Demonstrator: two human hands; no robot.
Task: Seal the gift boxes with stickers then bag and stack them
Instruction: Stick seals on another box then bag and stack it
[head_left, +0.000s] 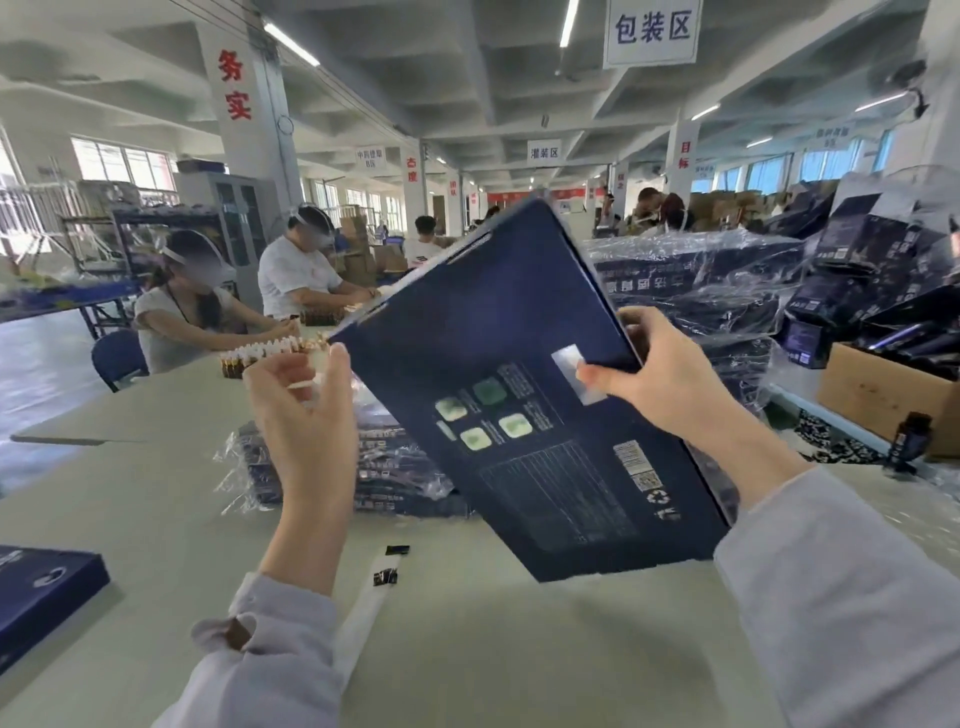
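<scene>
A flat, rectangular navy gift box (524, 395) of smooth cardboard is being held tilted above the pale tabletop (156, 499), its printed underside facing the camera. That face is showing four small green-and-white squares, a fine-lined table, a barcode label, a QR code and a recycling mark; the small print is too blurred to read. A clear, glossy rectangular sticker (576, 371) is lying across the box's right edge.

The right hand (660, 371) is gripping that edge, thumb pressing on the sticker and fingers wrapping behind the box. The left hand (306, 410) is half open beside the box's left edge, its thumb tip touching the corner there; a thin white strip (306, 384) is sitting pinched between its fingers. Both arms are wearing pale grey sleeves.

Below the raised box, toward the middle of the tabletop, a stack of bagged boxes (374, 467) is lying in crinkled clear plastic. A white backing strip (363, 618) with two small black scraps is lying on the tabletop near the front edge. Another navy box (41, 592) is resting at the left edge. Along the right edge, more film-wrapped boxes (696, 280) are piling up, with a brown carton (883, 395) and a small dark bottle (909, 441) nearby.

A hanging sign (652, 28) is reading 包装区; a pillar (234, 83) is bearing red 务实.
</scene>
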